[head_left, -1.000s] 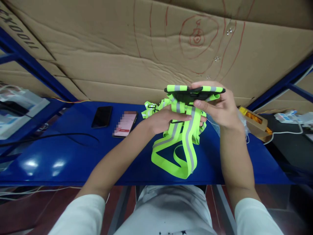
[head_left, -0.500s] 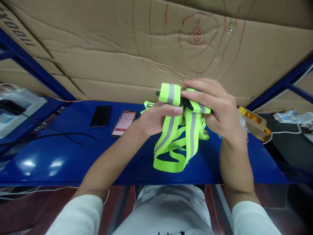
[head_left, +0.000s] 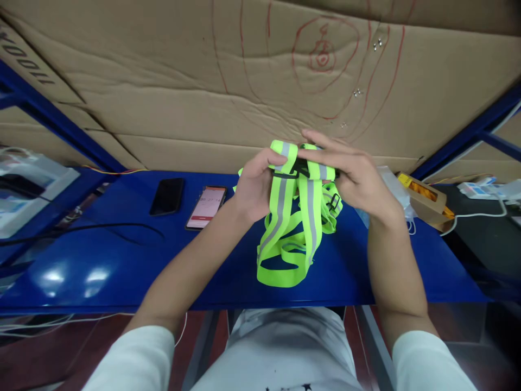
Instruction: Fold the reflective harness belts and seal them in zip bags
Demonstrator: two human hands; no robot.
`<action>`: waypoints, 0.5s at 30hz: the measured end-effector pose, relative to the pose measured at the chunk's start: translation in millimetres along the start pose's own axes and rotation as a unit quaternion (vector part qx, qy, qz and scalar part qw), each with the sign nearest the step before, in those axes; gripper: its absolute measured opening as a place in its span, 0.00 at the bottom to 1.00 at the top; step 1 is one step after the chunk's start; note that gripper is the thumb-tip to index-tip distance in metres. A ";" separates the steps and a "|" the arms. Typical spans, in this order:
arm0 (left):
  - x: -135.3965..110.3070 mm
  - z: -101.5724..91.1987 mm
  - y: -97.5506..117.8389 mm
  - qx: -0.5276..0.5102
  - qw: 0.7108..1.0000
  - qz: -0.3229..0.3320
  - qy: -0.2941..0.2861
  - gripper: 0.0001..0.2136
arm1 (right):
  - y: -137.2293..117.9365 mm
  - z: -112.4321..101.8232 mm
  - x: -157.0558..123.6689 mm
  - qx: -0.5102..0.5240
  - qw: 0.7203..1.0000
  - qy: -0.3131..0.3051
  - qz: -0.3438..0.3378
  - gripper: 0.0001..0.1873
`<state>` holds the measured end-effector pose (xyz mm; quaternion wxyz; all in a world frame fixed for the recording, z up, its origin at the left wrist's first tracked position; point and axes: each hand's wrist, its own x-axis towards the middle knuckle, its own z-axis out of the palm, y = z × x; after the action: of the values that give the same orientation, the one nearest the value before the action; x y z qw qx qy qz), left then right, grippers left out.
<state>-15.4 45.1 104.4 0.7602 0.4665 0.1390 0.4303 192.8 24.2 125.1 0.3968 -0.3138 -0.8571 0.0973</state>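
Note:
Both hands are raised over the blue table with a neon-yellow reflective strap (head_left: 310, 217) between them; a grey stripe runs along it. My left hand (head_left: 256, 184) is closed on the left side of the strap, its thumb lying over a folded loop. My right hand (head_left: 354, 174) grips the right fold, with fingers stretched across the top. Between the hands is a black plastic buckle (head_left: 302, 167), partly covered by fingers and webbing. Below, the strap hangs in a long loop towards the table. More bunched webbing with a black slider (head_left: 334, 202) lies behind, near my right hand.
On the blue table (head_left: 122, 271) to the left lie a dark phone (head_left: 166, 196) and a phone with a lit screen (head_left: 207, 207). A black cable (head_left: 101, 225) crosses the left side. At right are a clear plastic bag (head_left: 391, 182) and an open cardboard box (head_left: 427, 201). Cardboard (head_left: 183, 108) stands behind.
My left thumb has moved up onto the folded loop, and the buckle has turned and slipped lower between the hands. My right fingers are straighter. The bunched webbing behind shows more.

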 end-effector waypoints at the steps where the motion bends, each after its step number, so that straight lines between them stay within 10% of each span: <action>1: 1.1 -0.9 0.1 0.003 1.000 -0.001 0.005 0.13 | 1.9 -0.5 0.0 0.057 0.998 0.016 0.014 0.33; 5: 2.2 -2.7 0.5 -0.004 1.000 0.001 0.008 0.15 | 3.7 -0.5 -0.5 0.254 0.960 0.087 0.079 0.20; 15: -3.2 -1.2 2.9 0.041 0.999 0.001 0.004 0.28 | -2.2 28.1 4.5 0.148 0.973 0.136 0.115 0.22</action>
<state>-19.6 43.9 105.6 0.7393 0.4957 0.1589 0.4271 168.8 27.6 110.1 0.5375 -0.3585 -0.7296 0.2243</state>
